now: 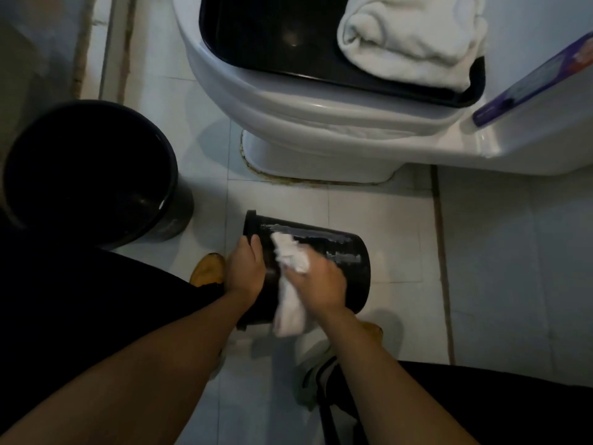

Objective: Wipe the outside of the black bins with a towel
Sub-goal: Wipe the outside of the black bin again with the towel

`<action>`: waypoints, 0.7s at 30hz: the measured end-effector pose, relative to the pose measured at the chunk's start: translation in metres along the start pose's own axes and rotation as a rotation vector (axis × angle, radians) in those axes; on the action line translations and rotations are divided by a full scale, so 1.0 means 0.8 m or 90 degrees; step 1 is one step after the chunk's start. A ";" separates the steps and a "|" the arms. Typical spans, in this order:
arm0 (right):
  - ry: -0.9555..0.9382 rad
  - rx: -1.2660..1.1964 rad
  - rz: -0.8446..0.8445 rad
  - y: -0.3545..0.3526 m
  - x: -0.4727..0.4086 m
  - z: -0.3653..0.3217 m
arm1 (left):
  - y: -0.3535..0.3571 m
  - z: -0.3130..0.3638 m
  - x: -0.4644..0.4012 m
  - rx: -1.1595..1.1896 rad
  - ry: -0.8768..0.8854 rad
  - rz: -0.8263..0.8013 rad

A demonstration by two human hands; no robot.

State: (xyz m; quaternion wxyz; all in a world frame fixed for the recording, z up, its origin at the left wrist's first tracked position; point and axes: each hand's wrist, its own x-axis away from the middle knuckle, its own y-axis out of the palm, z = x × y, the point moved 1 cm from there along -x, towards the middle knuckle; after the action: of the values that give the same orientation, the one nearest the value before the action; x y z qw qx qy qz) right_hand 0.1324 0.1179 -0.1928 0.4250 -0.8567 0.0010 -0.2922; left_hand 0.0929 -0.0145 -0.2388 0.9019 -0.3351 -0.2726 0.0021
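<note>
Head camera, looking down at a white tiled bathroom floor [369, 203]: you are holding a small round black plastic bin [324, 252] tipped on its side just above the floor, its open rim to the left and its base to the right, so the curved outer wall faces up where you can reach it. Your left hand [245, 268] grips the bin near the rim, thumb over the wall, likely to stop it rolling. Your right hand [321, 281] is clamped on a crumpled white towel [290, 284], pressing it against the side wall; part of the cloth hangs down towards you. Pale streaks show on the wall to the right of the towel, so that stretch probably still needs wiping. A larger round black bin [93, 168] stands upright to the far left, well apart, apparently waiting its turn. The white ceramic toilet [321, 117] sits beyond, carrying a black rectangular tray [266, 36] with a rolled white towel [414, 36] in it. There is open tile to the right of the bin for a sweep towards the base; your yellow shoe [208, 268] sits close under the left hand, and the toilet's foot limits room on the far side.
</note>
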 end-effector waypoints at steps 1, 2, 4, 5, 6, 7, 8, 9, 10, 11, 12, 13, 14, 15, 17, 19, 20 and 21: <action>0.058 0.021 0.036 -0.014 -0.009 0.020 | 0.001 0.002 0.000 0.004 0.008 -0.001; 0.132 0.010 0.070 -0.028 -0.015 0.037 | 0.002 0.002 0.001 0.008 0.005 -0.003; 0.247 -0.034 0.128 -0.039 -0.019 0.052 | 0.004 0.003 0.004 0.008 0.002 -0.003; 0.256 -0.019 0.136 -0.034 -0.017 0.046 | 0.003 0.003 0.006 0.000 0.000 0.006; 0.244 -0.011 0.133 -0.025 -0.014 0.035 | 0.003 0.002 0.007 -0.011 -0.002 0.017; 0.201 -0.006 0.120 -0.015 -0.010 0.020 | 0.004 0.003 0.007 -0.025 -0.004 0.026; 0.137 -0.018 0.095 -0.005 -0.004 0.004 | 0.004 0.003 0.007 -0.040 -0.008 0.027; 0.072 -0.044 0.053 0.003 0.003 -0.007 | 0.005 0.003 0.008 -0.047 -0.009 0.023; 0.026 -0.074 0.010 0.007 0.009 -0.010 | 0.006 0.001 0.007 -0.048 -0.008 0.021; 0.005 -0.072 -0.021 0.003 0.010 -0.007 | 0.006 -0.001 0.007 -0.048 -0.007 0.026; 0.007 -0.047 -0.023 -0.004 0.007 0.006 | 0.006 -0.003 0.006 -0.050 -0.006 0.030; 0.042 -0.020 -0.001 -0.015 0.002 0.026 | 0.006 -0.003 0.006 -0.048 0.001 0.027; 0.101 -0.013 0.036 -0.029 -0.005 0.051 | 0.007 -0.005 0.006 -0.042 0.005 0.023; 0.166 -0.022 0.079 -0.044 -0.011 0.077 | 0.008 -0.005 0.008 -0.035 0.005 0.020; 0.266 -0.038 0.142 -0.068 -0.018 0.115 | 0.009 -0.001 0.008 -0.043 0.004 0.015; 0.267 -0.017 0.130 -0.069 -0.018 0.113 | 0.010 0.001 0.009 -0.053 -0.006 0.026; 0.243 -0.021 0.127 -0.061 -0.017 0.101 | 0.010 0.001 0.008 -0.055 -0.010 0.026; 0.206 -0.043 0.115 -0.048 -0.014 0.088 | 0.010 0.001 0.008 -0.056 -0.009 0.027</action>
State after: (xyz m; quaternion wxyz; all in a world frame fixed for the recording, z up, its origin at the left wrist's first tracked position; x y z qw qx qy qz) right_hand 0.1491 0.1966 -0.2034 0.4150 -0.8086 0.1558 -0.3869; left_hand 0.0995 -0.0068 -0.2402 0.8841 -0.3798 -0.2721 0.0114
